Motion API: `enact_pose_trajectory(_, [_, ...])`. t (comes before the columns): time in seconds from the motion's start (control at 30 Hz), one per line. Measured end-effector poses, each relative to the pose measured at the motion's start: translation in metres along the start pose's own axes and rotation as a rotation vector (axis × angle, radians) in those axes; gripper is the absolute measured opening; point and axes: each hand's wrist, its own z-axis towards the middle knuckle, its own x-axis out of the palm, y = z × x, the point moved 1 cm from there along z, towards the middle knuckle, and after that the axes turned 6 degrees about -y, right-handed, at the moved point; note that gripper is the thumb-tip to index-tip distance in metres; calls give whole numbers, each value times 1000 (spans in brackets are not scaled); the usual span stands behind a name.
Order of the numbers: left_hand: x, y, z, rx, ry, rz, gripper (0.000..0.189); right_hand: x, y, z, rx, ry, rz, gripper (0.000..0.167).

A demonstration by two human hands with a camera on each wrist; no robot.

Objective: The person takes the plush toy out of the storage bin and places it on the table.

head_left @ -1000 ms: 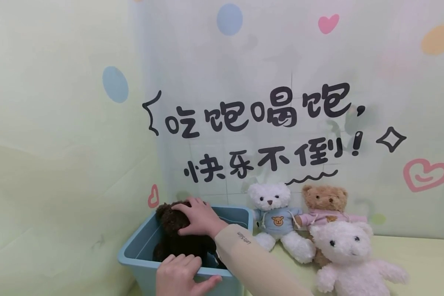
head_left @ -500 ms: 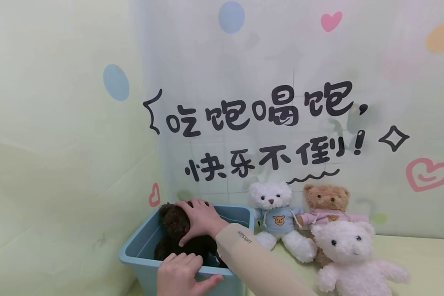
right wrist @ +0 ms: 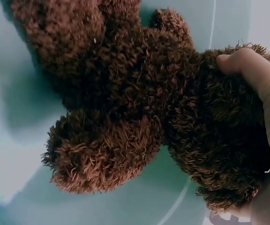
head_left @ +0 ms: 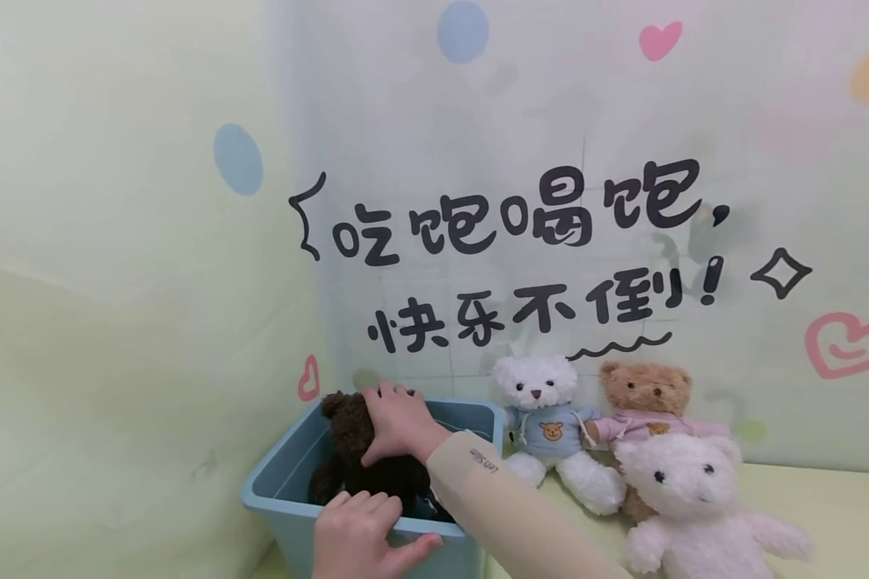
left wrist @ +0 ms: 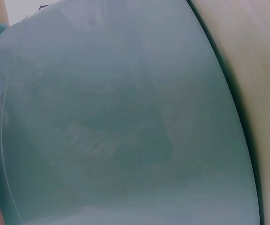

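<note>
A dark brown plush bear (head_left: 351, 422) sits upright inside a light blue plastic bin (head_left: 266, 500) in the head view. My right hand (head_left: 404, 420) grips the bear's head from above and the right side. In the right wrist view, the thumb of that hand (right wrist: 259, 70) presses into the curly fur, and the bear's body (right wrist: 135, 79) and limbs lie against the bin's inside. My left hand (head_left: 355, 531) holds the bin's near rim, fingers curled over it. The left wrist view is filled mostly by the bin's outer wall (left wrist: 102, 117).
Right of the bin sit a white plush bear in a blue hoodie (head_left: 546, 430), a tan bear in pink (head_left: 644, 390) and a pale pink bear (head_left: 688, 490) in front. They rest on a pale table (head_left: 833, 507). A printed backdrop (head_left: 550, 96) stands behind.
My right hand has shifted slightly right on the bear's head, its fingers now less spread over the face. The left hand stays on the rim. The head view has turned slightly left.
</note>
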Motion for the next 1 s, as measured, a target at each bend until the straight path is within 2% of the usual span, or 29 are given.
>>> enact_pose_trajectory(0.33, [-3,0,2,-30,70,11,62,-36,-1,4,-144,-95,10,87])
enact_pose_trajectory(0.5, [-3,-1,2,-48,99,9,60,-57,-10,11,-183,-169,2,88])
enact_pose_trajectory(0.77, [-3,-2,3,-20,71,8,62,-108,-25,10,-208,-280,26,89])
enact_pose_trajectory(1.0, [-5,-2,3,-40,91,8,62,-157,-37,0,-231,-364,105,89])
